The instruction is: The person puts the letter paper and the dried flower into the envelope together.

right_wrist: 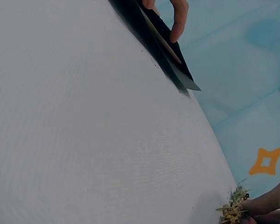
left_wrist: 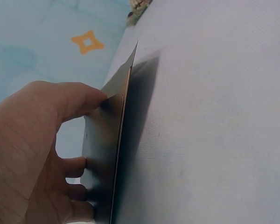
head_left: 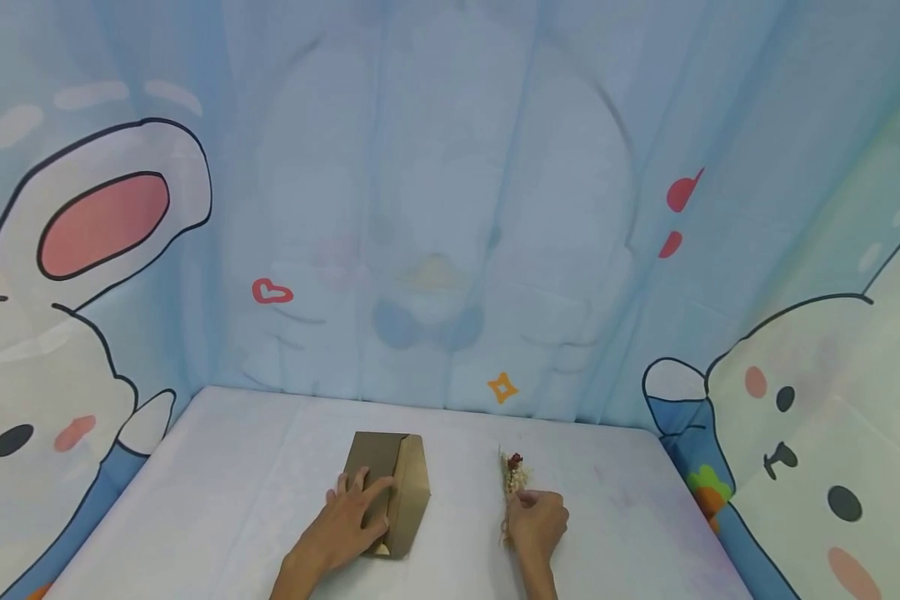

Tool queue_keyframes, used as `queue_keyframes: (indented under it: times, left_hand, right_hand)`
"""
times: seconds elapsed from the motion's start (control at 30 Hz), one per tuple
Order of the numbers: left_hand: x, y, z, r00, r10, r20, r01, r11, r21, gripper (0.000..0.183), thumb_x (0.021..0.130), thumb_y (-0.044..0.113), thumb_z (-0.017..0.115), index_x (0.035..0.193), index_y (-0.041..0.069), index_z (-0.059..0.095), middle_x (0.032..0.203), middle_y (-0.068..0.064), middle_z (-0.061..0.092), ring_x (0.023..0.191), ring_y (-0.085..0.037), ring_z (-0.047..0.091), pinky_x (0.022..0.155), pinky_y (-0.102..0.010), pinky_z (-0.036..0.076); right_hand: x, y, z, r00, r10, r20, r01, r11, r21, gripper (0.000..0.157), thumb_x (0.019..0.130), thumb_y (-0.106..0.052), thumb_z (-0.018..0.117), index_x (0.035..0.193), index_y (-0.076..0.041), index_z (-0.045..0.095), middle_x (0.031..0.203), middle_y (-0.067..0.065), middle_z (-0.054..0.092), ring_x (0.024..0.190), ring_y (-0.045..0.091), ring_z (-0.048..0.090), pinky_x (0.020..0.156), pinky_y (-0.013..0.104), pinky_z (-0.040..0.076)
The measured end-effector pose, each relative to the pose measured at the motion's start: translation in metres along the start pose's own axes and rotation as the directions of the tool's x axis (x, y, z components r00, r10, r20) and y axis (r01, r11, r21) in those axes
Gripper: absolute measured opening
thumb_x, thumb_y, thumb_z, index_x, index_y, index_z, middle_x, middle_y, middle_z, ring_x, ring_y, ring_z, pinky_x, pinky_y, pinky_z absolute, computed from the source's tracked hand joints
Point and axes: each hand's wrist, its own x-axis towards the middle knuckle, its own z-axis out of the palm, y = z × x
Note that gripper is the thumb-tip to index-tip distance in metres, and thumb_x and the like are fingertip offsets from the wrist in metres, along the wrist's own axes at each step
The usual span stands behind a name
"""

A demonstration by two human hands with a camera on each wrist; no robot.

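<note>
A gold envelope [head_left: 371, 454] with its flap [head_left: 411, 500] folded out to the right lies on the white table. My left hand [head_left: 345, 521] rests on it with fingers spread; in the left wrist view, the fingertips [left_wrist: 95, 99] touch the envelope's dark-looking surface [left_wrist: 102, 140]. To the right, my right hand [head_left: 540, 521] pinches a small bunch of dried flowers [head_left: 515, 477] between thumb and fingers. Its dark red and cream heads point away from me and its stems show below the hand. The right wrist view catches only part of the flowers [right_wrist: 233, 207] at the bottom corner.
The white-covered table [head_left: 255, 467] stretches round both hands. A light blue curtain [head_left: 442, 208] with cartoon prints hangs along its back edge and down both sides.
</note>
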Motion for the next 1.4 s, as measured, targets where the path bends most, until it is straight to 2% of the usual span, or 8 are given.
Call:
queue_keyframes:
  times: [0.1,0.33,0.57,0.87,1.1,1.4]
  left_hand:
    - [0.000,0.000,0.000,1.000,-0.011,0.001,0.011,1.000,-0.012,0.055,0.099,0.032,0.061,0.151,0.028,0.043,0.161,-0.031,0.027,0.141,-0.071,0.017,0.106,-0.084,0.020]
    - [0.000,0.000,0.001,1.000,-0.014,0.001,0.014,1.000,-0.023,0.055,0.099,0.031,0.061,0.151,0.028,0.042,0.162,-0.030,0.026,0.142,-0.070,0.015,0.107,-0.084,0.019]
    - [0.000,-0.001,0.001,1.000,-0.013,-0.008,0.013,1.000,-0.013,0.055,0.099,0.030,0.061,0.151,0.027,0.043,0.161,-0.030,0.028,0.142,-0.069,0.018,0.107,-0.084,0.021]
    - [0.001,-0.002,0.001,1.000,-0.007,-0.004,0.007,1.000,-0.028,0.055,0.099,0.032,0.061,0.151,0.027,0.043,0.161,-0.030,0.027,0.142,-0.070,0.016,0.107,-0.084,0.019]
    - [0.001,-0.002,0.001,1.000,-0.008,0.000,0.008,1.000,-0.030,0.055,0.100,0.033,0.060,0.152,0.028,0.042,0.162,-0.030,0.025,0.142,-0.070,0.015,0.108,-0.084,0.018]
    - [0.001,-0.003,0.000,1.000,-0.013,0.006,0.013,0.999,-0.033,0.054,0.100,0.033,0.060,0.151,0.030,0.042,0.162,-0.030,0.026,0.142,-0.070,0.016,0.108,-0.084,0.018]
  right_hand:
    - [0.000,-0.003,-0.002,1.000,0.011,-0.001,-0.011,1.000,0.008,0.010,0.080,0.000,0.076,0.087,0.006,0.077,0.075,0.021,0.074,0.067,0.033,0.067,0.071,0.049,0.052]
    - [-0.003,-0.014,-0.007,1.000,0.000,0.001,0.000,0.999,0.032,0.011,0.080,-0.001,0.075,0.087,0.007,0.078,0.075,0.022,0.074,0.061,0.028,0.068,0.060,0.040,0.054]
    - [-0.008,-0.028,-0.003,0.997,0.001,0.077,-0.008,0.996,0.087,0.014,0.081,-0.005,0.077,0.090,0.006,0.078,0.078,0.020,0.075,0.061,0.021,0.067,0.053,0.028,0.052]
    - [-0.016,-0.043,0.005,0.993,-0.004,0.119,-0.010,0.994,0.113,0.012,0.081,-0.007,0.080,0.088,0.002,0.079,0.077,0.015,0.076,0.060,0.016,0.066,0.054,0.028,0.051]
    - [-0.023,-0.051,0.011,0.991,-0.009,0.137,-0.009,0.991,0.131,0.009,0.081,-0.007,0.081,0.086,0.000,0.080,0.074,0.013,0.075,0.057,0.013,0.064,0.050,0.024,0.050]
    - [-0.034,-0.059,0.022,0.983,-0.022,0.184,-0.015,0.980,0.196,0.007,0.080,-0.003,0.080,0.084,0.002,0.079,0.073,0.014,0.075,0.055,0.014,0.065,0.047,0.022,0.053]
